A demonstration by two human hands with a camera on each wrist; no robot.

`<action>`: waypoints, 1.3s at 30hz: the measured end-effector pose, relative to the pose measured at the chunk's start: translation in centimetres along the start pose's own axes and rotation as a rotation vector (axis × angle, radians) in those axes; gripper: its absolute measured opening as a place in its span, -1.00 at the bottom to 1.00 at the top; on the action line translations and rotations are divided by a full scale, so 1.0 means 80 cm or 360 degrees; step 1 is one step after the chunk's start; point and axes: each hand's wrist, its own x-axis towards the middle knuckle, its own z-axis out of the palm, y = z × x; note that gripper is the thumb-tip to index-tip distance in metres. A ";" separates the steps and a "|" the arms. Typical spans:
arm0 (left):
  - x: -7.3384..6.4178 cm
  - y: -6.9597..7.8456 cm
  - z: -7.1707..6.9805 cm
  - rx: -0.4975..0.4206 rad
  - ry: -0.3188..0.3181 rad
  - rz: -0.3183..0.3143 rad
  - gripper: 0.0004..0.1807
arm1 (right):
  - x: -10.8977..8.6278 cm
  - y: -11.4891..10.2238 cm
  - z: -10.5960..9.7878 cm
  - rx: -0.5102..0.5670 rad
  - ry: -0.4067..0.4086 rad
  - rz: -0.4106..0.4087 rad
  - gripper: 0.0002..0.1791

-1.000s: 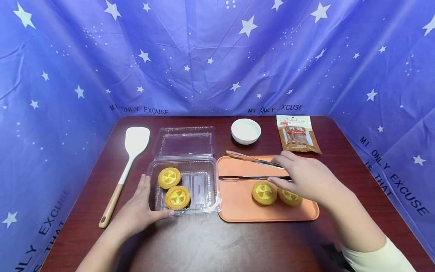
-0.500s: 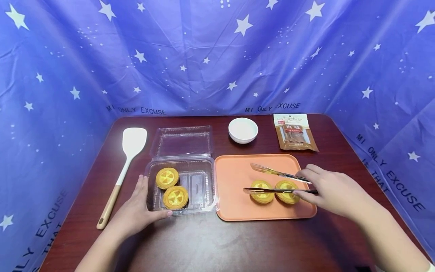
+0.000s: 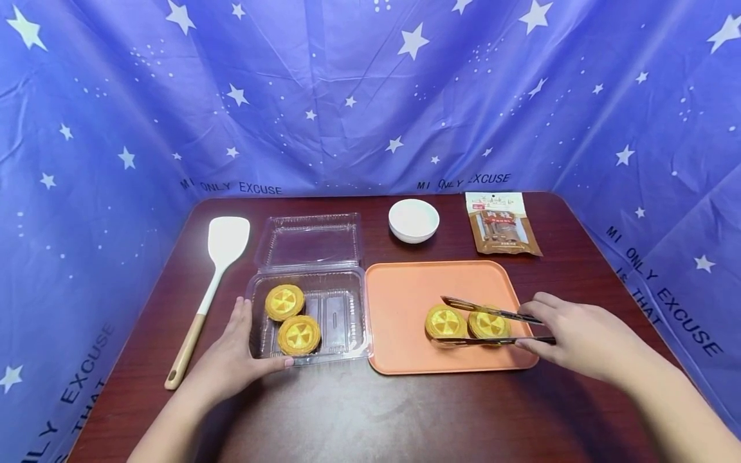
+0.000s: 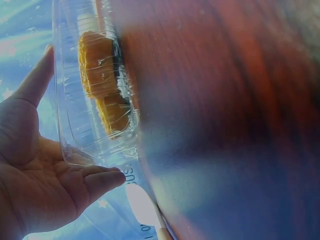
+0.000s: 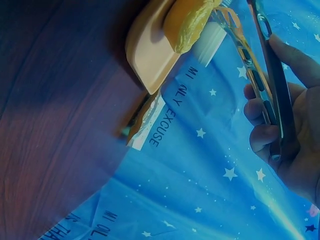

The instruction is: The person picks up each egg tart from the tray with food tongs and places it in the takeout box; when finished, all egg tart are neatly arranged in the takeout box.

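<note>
In the head view my right hand [image 3: 579, 334] holds a pair of tongs [image 3: 523, 316], their arms spread low over the orange tray [image 3: 399, 296]. Two egg tarts lie side by side there, a left tart [image 3: 444, 320] and a right tart [image 3: 488, 323]; the tong arms pass above and below them. A hinged clear plastic container [image 3: 341, 331] stands left of the tray, lid folded back, with an upper tart [image 3: 284, 302] and a lower tart [image 3: 298, 335] inside. My left hand [image 3: 228, 360] rests at its near left corner, thumb and fingers extended along the rim [image 4: 65, 135].
A white spatula [image 3: 229, 239] with a wooden handle lies at the left of the dark table [image 3: 359, 418]. Behind the tray are a white bowl [image 3: 413, 222] and a brown-and-white packet [image 3: 502, 225]. A starry blue cloth [image 3: 347, 83] surrounds the table.
My right hand has moved right and nearer, bringing the tongs from the tray's back left down over the tarts. The tongs' arms have come closer together. My left hand stays at the container.
</note>
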 end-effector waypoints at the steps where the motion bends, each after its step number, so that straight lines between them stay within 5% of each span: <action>1: 0.000 0.000 0.000 -0.0001 -0.0001 -0.0001 0.60 | 0.000 0.000 0.001 0.0000 0.0005 -0.0011 -0.57; 10: 0.000 0.001 0.000 0.0000 0.0006 -0.0005 0.60 | 0.001 0.003 0.007 -0.0040 0.0179 -0.0163 -0.63; 20: -0.001 0.003 -0.001 -0.0006 -0.0001 -0.0016 0.60 | 0.005 0.001 0.004 -0.0015 0.0226 -0.0187 -0.65; 39: 0.000 0.000 0.000 -0.0008 0.0043 0.0012 0.59 | 0.059 -0.034 -0.015 0.0039 0.0306 -0.0203 -0.66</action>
